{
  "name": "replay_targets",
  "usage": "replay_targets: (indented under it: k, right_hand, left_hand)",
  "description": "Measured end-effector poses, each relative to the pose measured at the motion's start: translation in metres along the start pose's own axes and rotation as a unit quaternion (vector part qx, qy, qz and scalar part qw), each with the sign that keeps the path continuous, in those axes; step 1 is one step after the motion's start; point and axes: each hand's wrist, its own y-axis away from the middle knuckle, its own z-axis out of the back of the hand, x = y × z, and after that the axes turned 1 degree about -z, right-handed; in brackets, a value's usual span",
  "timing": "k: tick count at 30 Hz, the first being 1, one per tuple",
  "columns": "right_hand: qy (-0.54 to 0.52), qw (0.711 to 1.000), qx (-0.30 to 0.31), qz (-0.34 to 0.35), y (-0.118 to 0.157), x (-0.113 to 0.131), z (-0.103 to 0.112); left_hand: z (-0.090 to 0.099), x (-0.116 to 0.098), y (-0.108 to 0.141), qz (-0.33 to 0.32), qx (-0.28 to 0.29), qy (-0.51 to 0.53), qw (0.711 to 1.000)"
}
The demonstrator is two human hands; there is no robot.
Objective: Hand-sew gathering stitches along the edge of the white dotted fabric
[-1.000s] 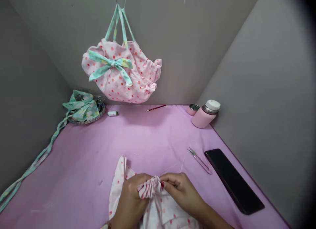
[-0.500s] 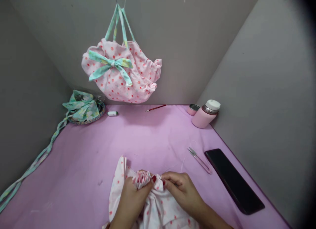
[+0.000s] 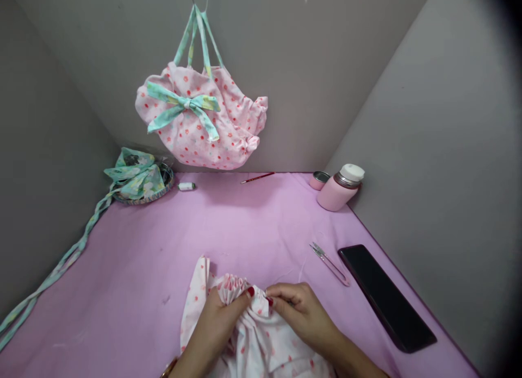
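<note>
White fabric with small red and pink prints [image 3: 281, 340] lies at the front of the table, its upper edge bunched into gathers. My left hand [image 3: 222, 315] is closed on the gathered edge, thumb on top near the middle. Just to the right, my right hand [image 3: 299, 313] pinches the same edge between thumb and index finger. Whether a needle sits in that pinch is too small to tell. A thin pale thread trails on the cloth just above my right hand.
Thread snips [image 3: 329, 265] and a black phone-like slab [image 3: 387, 299] lie to the right. Behind them stand a pink bottle [image 3: 336, 196] and its cup. A pink printed garment [image 3: 199, 117] hangs at the back. A basket [image 3: 144, 200], thread spool [image 3: 186, 186] and red pencil [image 3: 258, 178] line the rear.
My left thumb has shifted slightly left and up along the edge, and the gathers beside it have spread out a little. My right hand stays nearly where it was.
</note>
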Motion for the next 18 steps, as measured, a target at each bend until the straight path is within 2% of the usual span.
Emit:
replay_targets:
  k: [9,18]
  right_hand:
    - [-0.060,0.998,0.012,-0.010,-0.0012,-0.0016,-0.0018]
    - [-0.059,0.998,0.001,-0.026,-0.0011,-0.0065,-0.0083]
  left_hand:
    - [-0.0009,-0.0010,0.0012,0.037,0.042,0.100,0.993]
    - [-0.0027,0.0064,-0.0010,0.026,0.049,0.107,0.993]
